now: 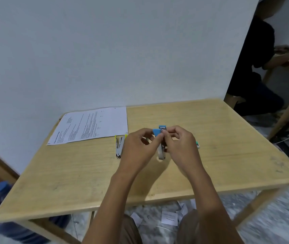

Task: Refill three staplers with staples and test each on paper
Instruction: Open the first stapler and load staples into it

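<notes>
A big blue bottle (0, 206) stands on the floor by the near left corner of the wooden table (70, 173). A sheet of paper (91, 124) with print on it lies flat at the far left corner of the tabletop, touching the far edge. Just near of the paper's right corner, a yellow stapler (120, 147) lies on the tabletop, apart from both hands' grip.

Next comes the left hand (136, 150). Its fingers are curled, and its thumb and first finger pinch the blue end of the blue stapler (161, 153). This stapler is held up over the middle of the tabletop, between the two hands, with its shiny metal part pointing down. The right hand (180, 147) has curled fingers too, and its fingertips pinch the top of the same stapler.

Just right of the right hand, a small green and white thing (198, 144) sits on the tabletop. White paper scraps (170, 217) lie on the floor under the near edge. Past the far right corner, another person (256, 67) in dark clothes sits at a second table.
</notes>
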